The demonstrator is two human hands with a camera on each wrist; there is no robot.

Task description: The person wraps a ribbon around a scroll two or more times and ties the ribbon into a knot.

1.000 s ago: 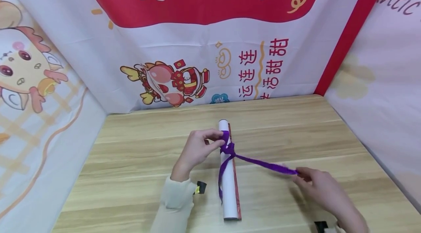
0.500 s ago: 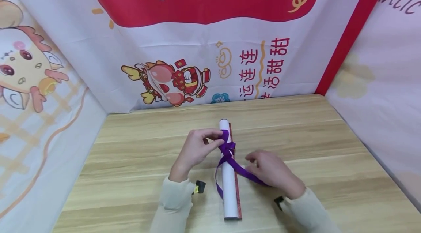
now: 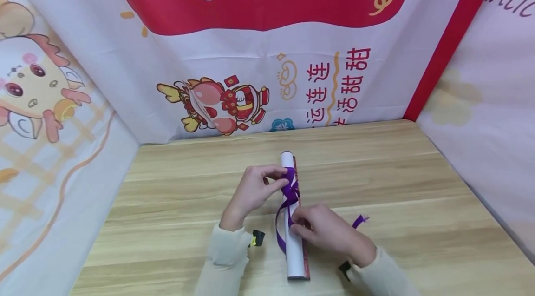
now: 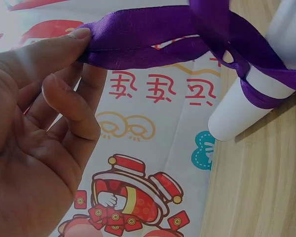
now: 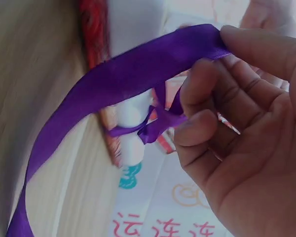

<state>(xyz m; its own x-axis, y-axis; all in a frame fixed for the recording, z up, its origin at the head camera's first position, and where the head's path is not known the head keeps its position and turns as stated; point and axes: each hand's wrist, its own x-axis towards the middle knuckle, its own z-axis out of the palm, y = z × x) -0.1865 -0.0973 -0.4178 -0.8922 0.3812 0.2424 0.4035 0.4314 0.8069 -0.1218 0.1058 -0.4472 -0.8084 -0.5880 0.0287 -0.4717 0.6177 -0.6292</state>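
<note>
A rolled white scroll (image 3: 296,249) with a red edge (image 3: 307,263) lies lengthwise on the table, pointing away from me. Purple ribbon (image 3: 289,190) circles it near the far end and is crossed there in a knot. My left hand (image 3: 252,189) pinches a folded loop of the ribbon (image 4: 143,37) between thumb and fingertip, just left of the knot. In the right wrist view, my right hand (image 5: 246,108) pinches the other length of ribbon (image 5: 138,69), held over the scroll's middle. One loose tail hangs along the scroll's left side; a frayed end (image 3: 360,220) shows beyond the right hand.
The wooden table (image 3: 188,203) runs to a printed white and red cloth (image 3: 234,54) at the back. More printed cloth hangs at the left (image 3: 37,101) and right sides. Black camera mounts (image 3: 257,238) sit on both wrists.
My right hand has come in from the far right to the scroll, bringing its ribbon length along; the ribbon is no longer stretched out to the right. The left hand keeps its pinch.
</note>
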